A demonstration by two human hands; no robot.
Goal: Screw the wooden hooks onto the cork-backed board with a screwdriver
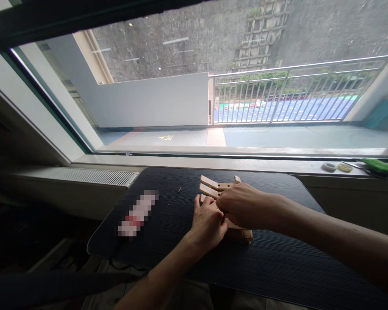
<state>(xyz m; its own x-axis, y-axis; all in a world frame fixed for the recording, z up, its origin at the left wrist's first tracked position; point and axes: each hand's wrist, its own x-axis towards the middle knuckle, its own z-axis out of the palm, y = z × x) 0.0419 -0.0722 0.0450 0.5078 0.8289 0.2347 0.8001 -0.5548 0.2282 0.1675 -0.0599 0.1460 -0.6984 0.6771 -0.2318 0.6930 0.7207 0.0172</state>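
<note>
A small light-wood slatted piece (210,181) sits on the dark table (168,241), its angled slats pointing left and small dark holes showing in them. My left hand (207,220) is closed around the near slats, fingers bent over the wood. Above the same piece, my right hand (241,204) is curled into a fist, its fingertips meeting those of my left hand. Whatever the right fingers pinch is hidden. Under my wrists the near end of the wood (245,235) pokes out. A few tiny screws (180,189) lie to the left of the slats.
On the table's left lies a blurred-out pinkish strip (145,206). Behind the table runs a window sill (181,162), bearing two tape rolls (329,167) and a green cloth (381,166) at the right. A white vent grille (97,176) borders the table's far left.
</note>
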